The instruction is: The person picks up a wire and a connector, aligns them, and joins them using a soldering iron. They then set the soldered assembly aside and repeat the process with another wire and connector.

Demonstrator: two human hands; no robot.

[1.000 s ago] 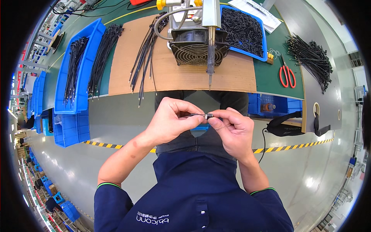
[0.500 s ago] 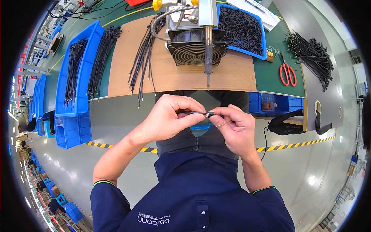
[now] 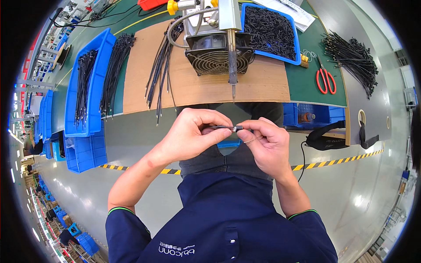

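My left hand (image 3: 197,131) is closed, thumb and forefinger pinching a thin black cable (image 3: 214,127). Facing it, my right hand (image 3: 268,142) pinches a small black connector (image 3: 239,128) with a shiny metal end. Cable and connector meet in the short gap between my fingertips; whether they are joined is too small to tell. A thin light-coloured wire (image 3: 251,140) sticks out from the right fingers. Both hands are just off the table's front edge, above my lap. Beyond them, a soldering iron (image 3: 233,65) points straight down from its stand.
A fan (image 3: 215,60) stands behind the iron on cardboard (image 3: 263,87), with loose black cables (image 3: 161,65) to its left. Left is a blue bin (image 3: 97,96) of cables; at back right, a blue tray (image 3: 297,48) of short black pieces. Red-handled scissors (image 3: 322,72) and a cable bundle (image 3: 351,57) lie right.
The view has shifted slightly, so the table things appear a little displaced. Both hands keep the same pinch, and the cable and connector show no visible change.
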